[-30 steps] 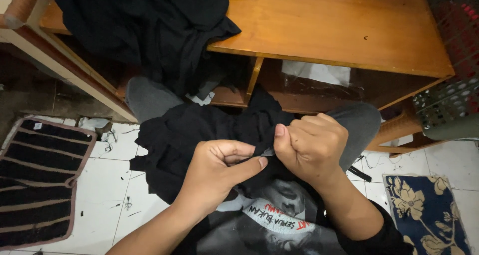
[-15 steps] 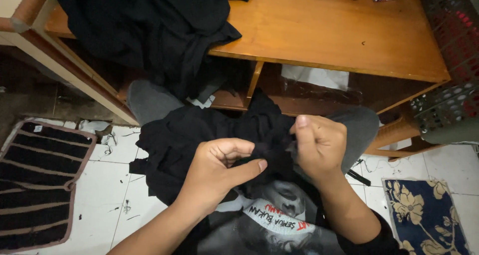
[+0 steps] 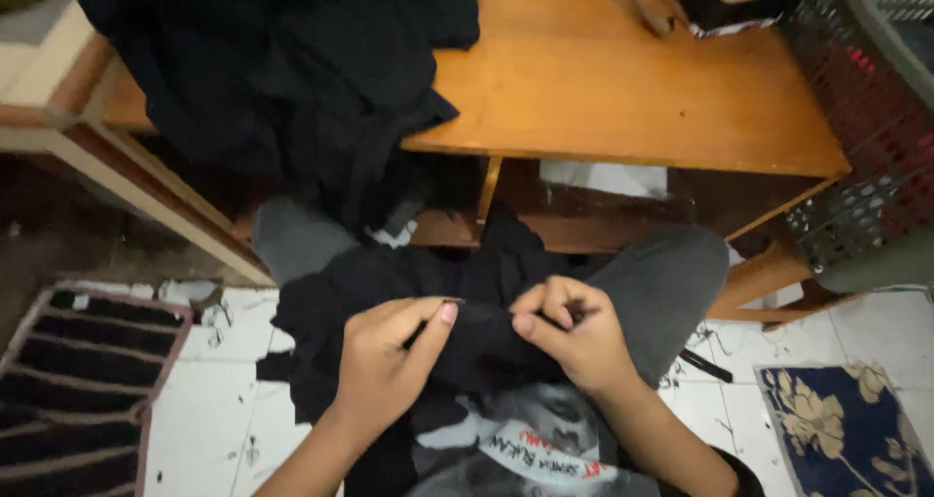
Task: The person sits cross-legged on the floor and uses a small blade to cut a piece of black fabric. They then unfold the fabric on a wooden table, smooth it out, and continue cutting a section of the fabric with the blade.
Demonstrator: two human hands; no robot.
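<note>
A black garment (image 3: 486,283) lies bunched across my lap, over my grey trousers (image 3: 671,273). My left hand (image 3: 384,366) pinches its fabric between thumb and fingers, and something thin and dark shows in that grip. My right hand (image 3: 574,337) is closed on a fold of the same cloth just to the right, the two hands a short gap apart. Below them shows my black shirt with a pale print (image 3: 535,439).
A low wooden table (image 3: 623,88) stands ahead, with a heap of black cloth (image 3: 282,69) draped over its left part. A dark mesh basket (image 3: 866,118) is at the right. A striped mat (image 3: 68,390) lies left and a flowered blue mat (image 3: 846,429) right on white tiles.
My hands have drawn a little apart along the black fabric. My right hand has turned and lowered, and the view has tilted up the table.
</note>
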